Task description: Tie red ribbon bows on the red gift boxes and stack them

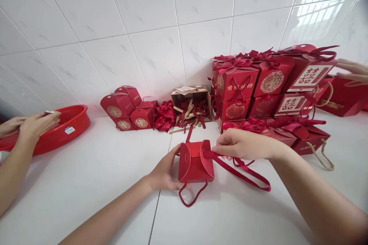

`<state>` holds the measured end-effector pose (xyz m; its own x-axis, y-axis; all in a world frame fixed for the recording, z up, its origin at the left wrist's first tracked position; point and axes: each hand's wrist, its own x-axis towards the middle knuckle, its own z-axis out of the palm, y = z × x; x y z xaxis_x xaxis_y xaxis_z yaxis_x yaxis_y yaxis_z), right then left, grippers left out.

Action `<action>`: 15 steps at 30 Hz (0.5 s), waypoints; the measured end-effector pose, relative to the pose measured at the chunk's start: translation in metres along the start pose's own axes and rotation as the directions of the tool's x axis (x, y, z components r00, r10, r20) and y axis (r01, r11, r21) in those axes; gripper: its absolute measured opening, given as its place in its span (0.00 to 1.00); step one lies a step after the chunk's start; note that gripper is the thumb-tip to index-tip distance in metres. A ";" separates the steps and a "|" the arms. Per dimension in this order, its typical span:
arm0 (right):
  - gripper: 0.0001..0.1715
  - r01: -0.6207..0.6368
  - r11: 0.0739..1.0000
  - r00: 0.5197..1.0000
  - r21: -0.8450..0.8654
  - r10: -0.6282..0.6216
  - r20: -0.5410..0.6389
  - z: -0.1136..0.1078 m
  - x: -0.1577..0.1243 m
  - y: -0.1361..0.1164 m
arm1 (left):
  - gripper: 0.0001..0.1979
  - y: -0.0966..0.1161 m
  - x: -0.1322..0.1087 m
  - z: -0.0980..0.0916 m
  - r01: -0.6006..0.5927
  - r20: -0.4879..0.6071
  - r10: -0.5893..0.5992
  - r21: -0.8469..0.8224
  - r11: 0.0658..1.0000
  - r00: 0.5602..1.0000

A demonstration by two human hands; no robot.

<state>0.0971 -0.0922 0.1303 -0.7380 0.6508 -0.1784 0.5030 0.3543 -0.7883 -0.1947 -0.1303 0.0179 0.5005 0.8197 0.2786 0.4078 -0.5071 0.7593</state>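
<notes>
A small red gift box (196, 168) with a twisted rope handle hanging at its front sits on the white surface. Around its left side wraps my left hand (165, 170), thumb near the front corner and fingers at the back. My right hand (240, 143) pinches a dark red ribbon (244, 174) at the box's upper right. The ribbon runs through the right flap and trails in a loop to the right. On the left flap a slot shows with no ribbon in it.
Stacked red gift boxes (235, 84) with bows stand at the right, by another person's hand (353, 71). A carton (209, 101) holds loose strips beside bunched ribbons (165, 116). Several boxes (115, 105) stand left. Another person's hands (37, 124) are over a red basket (74, 126).
</notes>
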 end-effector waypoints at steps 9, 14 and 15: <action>0.11 0.024 0.998 0.994 -0.058 -0.030 -0.103 0.007 0.001 -0.008 | 0.56 -0.006 0.000 0.002 -0.074 0.028 0.075 -0.034 0.997 0.997; 0.28 0.100 0.990 0.989 -0.095 -0.110 -0.096 0.007 0.001 -0.008 | 0.56 -0.004 -0.001 0.002 -0.068 0.007 0.068 -0.030 0.997 0.998; 0.28 0.116 0.988 0.987 -0.101 -0.126 -0.099 0.008 0.001 -0.008 | 0.57 -0.003 -0.001 0.003 -0.069 0.008 0.069 -0.033 0.997 0.998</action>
<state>0.0892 -0.0996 0.1321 -0.7474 0.6641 -0.0182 0.4566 0.4936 -0.7402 -0.1945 -0.1299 0.0136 0.5335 0.7806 0.3257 0.3470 -0.5531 0.7574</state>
